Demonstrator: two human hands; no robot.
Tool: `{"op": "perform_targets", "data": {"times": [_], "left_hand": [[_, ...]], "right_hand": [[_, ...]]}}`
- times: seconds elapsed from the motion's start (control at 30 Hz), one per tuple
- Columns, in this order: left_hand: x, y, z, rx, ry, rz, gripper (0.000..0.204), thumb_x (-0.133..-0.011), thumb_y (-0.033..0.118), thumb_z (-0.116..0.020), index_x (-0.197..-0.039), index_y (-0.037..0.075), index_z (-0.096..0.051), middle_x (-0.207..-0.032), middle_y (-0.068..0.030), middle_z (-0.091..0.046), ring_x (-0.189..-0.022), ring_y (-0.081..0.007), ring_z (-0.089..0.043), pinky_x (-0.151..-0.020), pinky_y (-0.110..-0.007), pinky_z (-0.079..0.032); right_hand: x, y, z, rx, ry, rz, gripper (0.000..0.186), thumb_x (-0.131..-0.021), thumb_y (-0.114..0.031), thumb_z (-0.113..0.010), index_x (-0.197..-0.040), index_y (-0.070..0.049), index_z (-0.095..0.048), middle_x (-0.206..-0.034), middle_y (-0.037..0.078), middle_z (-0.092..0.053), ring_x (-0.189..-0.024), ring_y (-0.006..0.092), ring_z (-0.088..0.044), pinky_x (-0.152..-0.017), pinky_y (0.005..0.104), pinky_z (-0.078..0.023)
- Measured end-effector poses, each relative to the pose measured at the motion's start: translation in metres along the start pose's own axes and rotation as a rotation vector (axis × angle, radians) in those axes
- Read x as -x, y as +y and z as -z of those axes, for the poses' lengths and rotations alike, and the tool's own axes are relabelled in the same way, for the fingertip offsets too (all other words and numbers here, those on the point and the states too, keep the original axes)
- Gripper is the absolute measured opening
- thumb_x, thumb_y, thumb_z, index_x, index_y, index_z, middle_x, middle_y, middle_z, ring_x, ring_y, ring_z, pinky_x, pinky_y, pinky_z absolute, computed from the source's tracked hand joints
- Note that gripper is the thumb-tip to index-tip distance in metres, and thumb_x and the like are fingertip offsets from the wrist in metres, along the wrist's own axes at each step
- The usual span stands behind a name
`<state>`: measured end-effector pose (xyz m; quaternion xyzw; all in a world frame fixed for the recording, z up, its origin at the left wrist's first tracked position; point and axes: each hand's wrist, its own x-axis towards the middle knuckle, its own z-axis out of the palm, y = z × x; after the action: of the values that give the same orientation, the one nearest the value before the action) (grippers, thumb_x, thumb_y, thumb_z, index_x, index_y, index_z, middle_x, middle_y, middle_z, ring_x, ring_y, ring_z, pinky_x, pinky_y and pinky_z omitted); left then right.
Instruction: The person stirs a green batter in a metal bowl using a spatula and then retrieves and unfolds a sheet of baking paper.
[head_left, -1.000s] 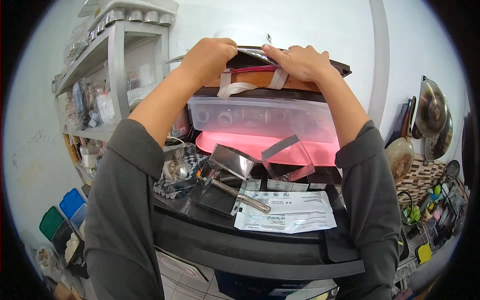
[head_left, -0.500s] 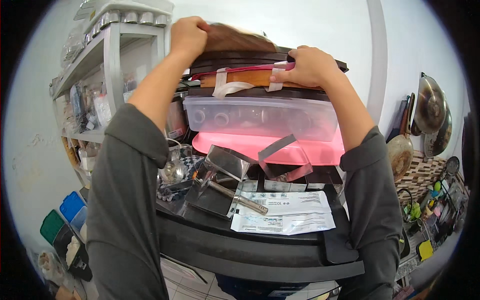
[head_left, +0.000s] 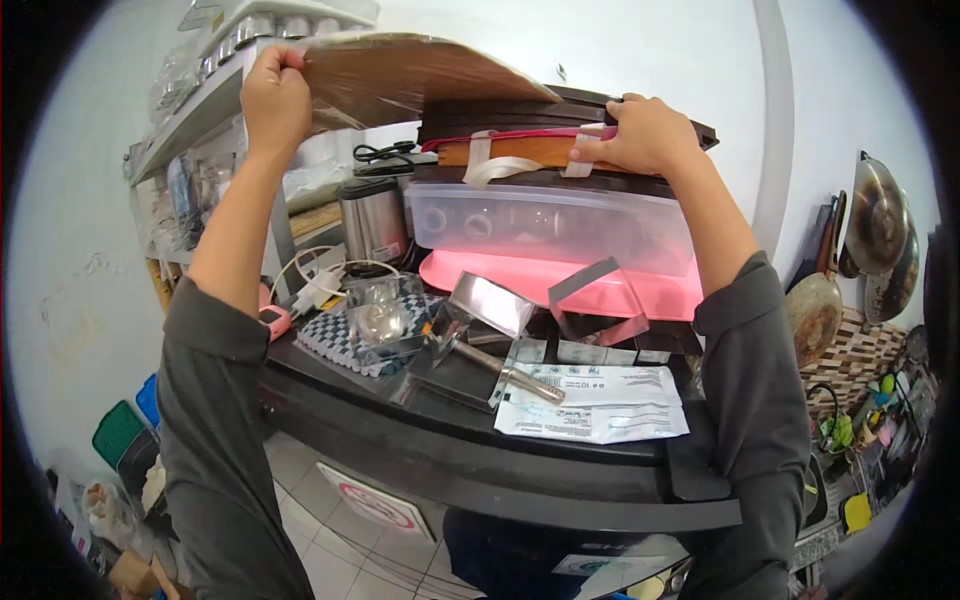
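My left hand (head_left: 277,100) is closed on the left end of a brown flat sheet (head_left: 410,75) with a shiny, plastic-like surface. The sheet reaches out to the left, its right end lying over a stack of dark brown trays (head_left: 470,120). On the stack's right side my right hand (head_left: 645,135) grips the edge, fingers on top and thumb in front. An orange-brown panel (head_left: 530,152) and pale straps (head_left: 490,165) show in the stack. Beneath are a clear plastic box (head_left: 550,225) with round items inside and a pink tray (head_left: 480,275).
Nearer me on the black top lie a metal lighter-like tube (head_left: 510,373), white packets (head_left: 590,418), clear plastic boxes (head_left: 490,303) and a checkered cloth (head_left: 335,335). A steel kettle (head_left: 373,220) stands left, by a shelf (head_left: 190,120). Pans (head_left: 870,225) hang right.
My left hand has drawn the brown sheet out to the left, so more of it shows. My right hand keeps its hold on the stack. The view has shifted slightly left.
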<state>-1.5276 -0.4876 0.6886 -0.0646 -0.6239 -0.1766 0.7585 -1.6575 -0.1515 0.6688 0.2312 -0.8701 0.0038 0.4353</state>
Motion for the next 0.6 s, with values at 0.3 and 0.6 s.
{"op": "perform_targets", "data": {"times": [0.3,0.6], "left_hand": [[0.051,0.038,0.048,-0.134,-0.147,-0.48,0.032,-0.074,0.006,-0.051,-0.106,0.003,-0.048,-0.089,-0.0146,-0.057,-0.08,-0.0296,-0.056,-0.074,-0.036,-0.045],[0.062,0.043,0.072,-0.511,-0.32,-0.878,0.012,-0.07,0.009,-0.053,-0.081,0.007,-0.056,-0.068,-0.0058,-0.049,-0.065,-0.0239,-0.052,-0.054,-0.034,-0.045]], "right_hand": [[0.005,0.001,-0.003,0.031,0.077,0.022,0.064,-0.065,-0.069,-0.055,-0.087,-0.01,-0.066,-0.097,0.01,-0.061,-0.099,0.0257,-0.056,-0.082,0.0447,-0.044],[0.03,-0.006,0.0,0.06,-0.004,0.08,0.073,-0.07,-0.063,-0.055,-0.123,-0.012,-0.051,-0.125,0.011,-0.049,-0.12,0.0261,-0.041,-0.098,0.0625,-0.022]]}}
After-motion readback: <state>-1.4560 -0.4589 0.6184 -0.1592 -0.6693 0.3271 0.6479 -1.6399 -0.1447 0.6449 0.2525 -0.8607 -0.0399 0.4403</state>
